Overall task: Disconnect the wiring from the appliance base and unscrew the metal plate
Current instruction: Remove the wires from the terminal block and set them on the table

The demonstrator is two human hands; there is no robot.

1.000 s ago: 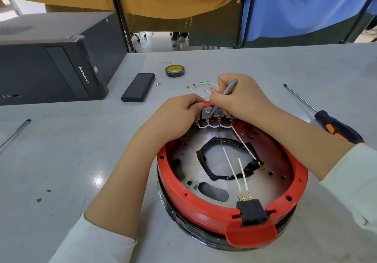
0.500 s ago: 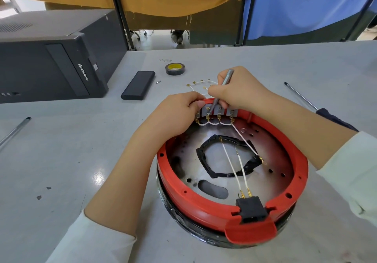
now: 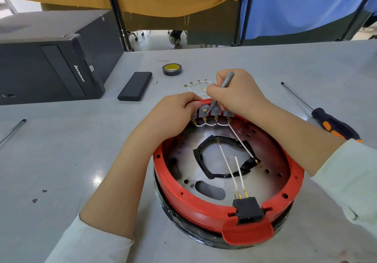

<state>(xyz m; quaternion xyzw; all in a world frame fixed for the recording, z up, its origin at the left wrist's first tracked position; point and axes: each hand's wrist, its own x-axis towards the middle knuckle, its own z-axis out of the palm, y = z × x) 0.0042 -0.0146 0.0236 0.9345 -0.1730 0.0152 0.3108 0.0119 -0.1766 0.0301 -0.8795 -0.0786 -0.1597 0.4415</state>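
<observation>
A grey table (image 3: 61, 150) is backed by yellow and blue curtains. The red base (image 3: 204, 207) is sat near the front edge, right of centre, open side up, with the metal plate (image 3: 273, 183) seen inside it. A row of grey terminals (image 3: 210, 112) is lined along the far rim, looped together by white wires (image 3: 226, 160) that run down to a black plug (image 3: 247, 210) at the near rim. The left hand (image 3: 173, 116) is curled over the far rim, fingers clamped on the leftmost terminal. A thin metal tool (image 3: 225, 83) is pinched in the right hand (image 3: 236, 93), tip down among the terminals. A loose wire loop (image 3: 195, 84) is laid just past the base. Further off: tape (image 3: 172, 69), a black block (image 3: 135, 89), a PC tower (image 3: 51, 58) far left, a screwdriver (image 3: 326, 120) on the right.
</observation>
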